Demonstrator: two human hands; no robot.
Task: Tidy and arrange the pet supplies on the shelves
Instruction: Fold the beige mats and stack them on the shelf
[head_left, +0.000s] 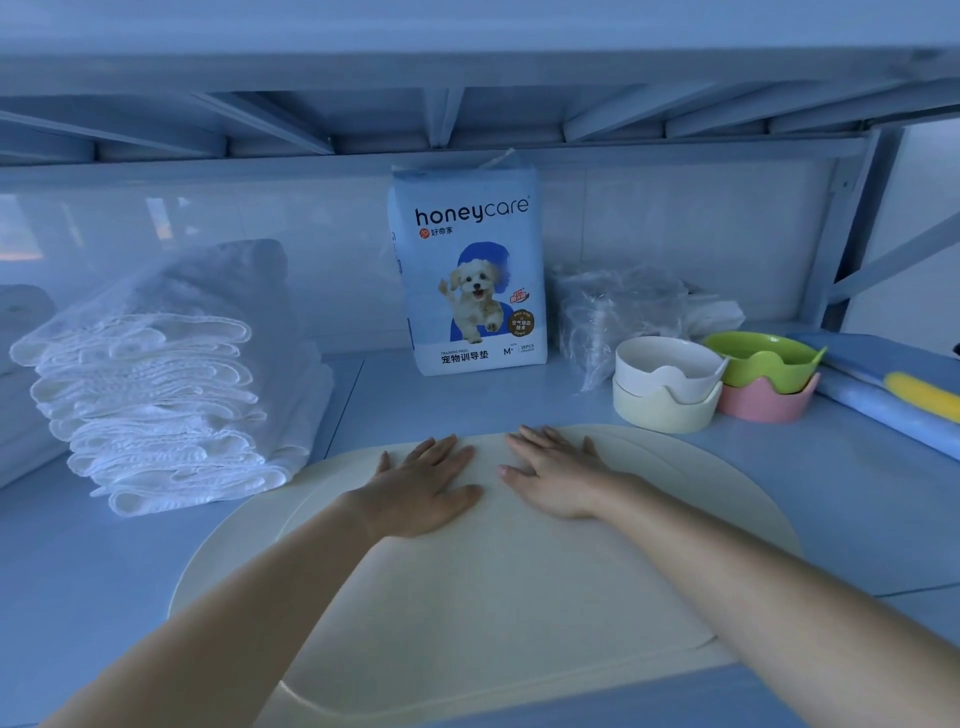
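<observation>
— While the head view looks down into the shelf (104, 571), what are the hands doing?

— Both lie palm down on the cream mat (493, 597). The left hand (426, 483) and right hand (550, 473) sit side by side near its far edge, thumbs close but apart. The fingers (447, 449) are straight and slightly spread. They press on the mat and grip nothing.

— And the mat itself?

— It lies flat at the front middle of the shelf, with its near edge at the shelf's front. Whether it overhangs, I cannot tell. My reading is that it is being smoothed or slid into place.

— How far along is the tidying?

— Well along, I judge. A pack of training pads (467, 270) stands upright at the back centre. A stack of folded white pads (156, 389) sits on the left, its edges somewhat fanned. To the right of the mat the bowls are nested in two touching pairs: a white bowl (670, 364) in a cream bowl (665, 410), and a green bowl (763, 358) in a pink bowl (769, 402).

— What looks left to do?

— The crumpled clear plastic (618, 306) behind the bowls, and a blue bundle (893, 384) with something yellow on it, lying askew at the far right. The mat also needs settling.

— Surface and room?

— A smooth, pale metal shelf with a glossy back panel (701, 234). The ribbed underside of the upper shelf (467, 114) is close overhead, and there is a diagonal brace (893, 265) on the right. The light is dim and blue.
</observation>
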